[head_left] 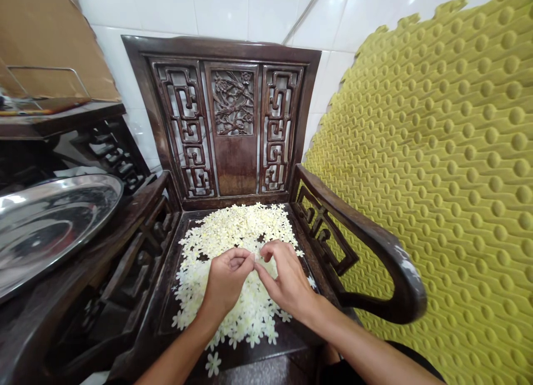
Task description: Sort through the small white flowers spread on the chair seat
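1. Left hand (228, 276) and right hand (287, 276) meet closely at the fingertips; whether either grips a flower, I cannot tell.
2. White flowers (250, 313) spread beneath, across the chair seat (287, 340); a low sweep could crush some.
3. One stray flower (213, 364) lies near the front edge; a nudge could drop it.

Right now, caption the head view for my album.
Left hand beside right hand, over pale flowers on a carved wooden chair.

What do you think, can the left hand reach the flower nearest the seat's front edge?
Probably yes: nothing seems to cover the flower, and the left hand hovers fairly near.
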A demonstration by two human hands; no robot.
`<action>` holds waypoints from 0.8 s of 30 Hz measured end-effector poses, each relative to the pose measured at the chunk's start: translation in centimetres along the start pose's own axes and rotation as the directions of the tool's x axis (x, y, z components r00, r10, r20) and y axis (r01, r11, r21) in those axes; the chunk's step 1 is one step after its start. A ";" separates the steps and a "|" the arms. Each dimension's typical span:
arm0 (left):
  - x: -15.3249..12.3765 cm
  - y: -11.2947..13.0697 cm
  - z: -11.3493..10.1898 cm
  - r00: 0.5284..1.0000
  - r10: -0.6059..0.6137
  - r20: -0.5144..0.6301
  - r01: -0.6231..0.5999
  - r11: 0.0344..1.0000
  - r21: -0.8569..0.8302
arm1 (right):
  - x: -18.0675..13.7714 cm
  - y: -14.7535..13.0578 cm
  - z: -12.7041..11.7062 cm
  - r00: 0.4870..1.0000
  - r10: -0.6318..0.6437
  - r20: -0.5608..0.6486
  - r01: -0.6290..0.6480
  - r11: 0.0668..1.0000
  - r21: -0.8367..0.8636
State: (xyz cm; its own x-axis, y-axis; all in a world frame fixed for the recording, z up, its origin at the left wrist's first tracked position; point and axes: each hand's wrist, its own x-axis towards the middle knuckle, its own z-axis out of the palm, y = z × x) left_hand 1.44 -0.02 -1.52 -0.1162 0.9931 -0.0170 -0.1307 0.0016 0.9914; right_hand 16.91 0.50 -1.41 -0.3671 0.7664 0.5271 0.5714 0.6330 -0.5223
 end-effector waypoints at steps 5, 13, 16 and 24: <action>0.0 -0.4 -0.1 0.998 0.028 0.056 -0.028 1.000 -0.001 | 0.2 0.1 -0.2 0.999 -0.041 0.033 0.040 0.999 0.032; 0.0 -0.2 -0.1 0.997 0.032 0.072 -0.031 0.999 -0.005 | 1.0 -0.3 -0.9 0.997 0.071 0.034 -0.076 0.978 0.194; -0.2 0.1 0.1 0.997 0.043 0.061 -0.043 0.999 0.006 | 1.2 -0.1 -0.8 0.988 0.154 0.015 -0.152 0.949 0.276; 0.2 0.0 -0.3 0.999 0.025 -0.033 -0.025 1.000 -0.017 | 1.4 1.1 -0.6 0.924 0.381 0.031 -0.362 0.845 0.394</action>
State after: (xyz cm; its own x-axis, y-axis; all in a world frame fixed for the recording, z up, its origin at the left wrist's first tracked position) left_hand 1.09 0.19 -1.57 -0.1513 0.9885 0.0034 -0.1448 -0.0256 0.9891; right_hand 17.53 2.21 -0.84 -0.1438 0.9528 0.2673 0.3265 0.3007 -0.8961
